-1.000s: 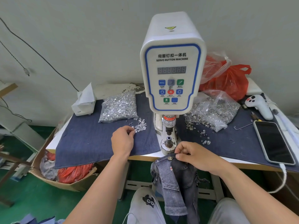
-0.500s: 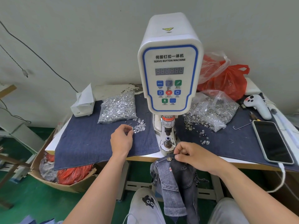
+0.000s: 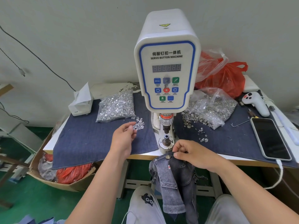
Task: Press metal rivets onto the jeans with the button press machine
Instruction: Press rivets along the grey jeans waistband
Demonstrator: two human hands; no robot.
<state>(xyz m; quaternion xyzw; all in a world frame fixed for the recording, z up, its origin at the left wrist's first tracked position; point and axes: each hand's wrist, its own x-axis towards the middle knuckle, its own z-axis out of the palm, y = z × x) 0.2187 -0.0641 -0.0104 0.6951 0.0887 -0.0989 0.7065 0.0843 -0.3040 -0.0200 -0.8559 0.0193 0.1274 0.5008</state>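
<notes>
Right hand (image 3: pixel 196 156) pinches the jeans (image 3: pixel 173 180) waistband at the table edge (image 3: pixel 145 156), just at 6 o'clock of the press die (image 3: pixel 166 138); a button is already on the band. Left hand (image 3: pixel 123 138) loosely curled, fingertips at the loose rivet pile (image 3: pixel 139 123), 9 o'clock of the button machine (image 3: pixel 166 67); can't tell if it holds one. Rivet bag (image 3: pixel 117 106) at 10 o'clock.

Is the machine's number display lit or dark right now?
Dark. The number display on the button machine shows only faint grey digit outlines, with no glowing numbers.
</notes>
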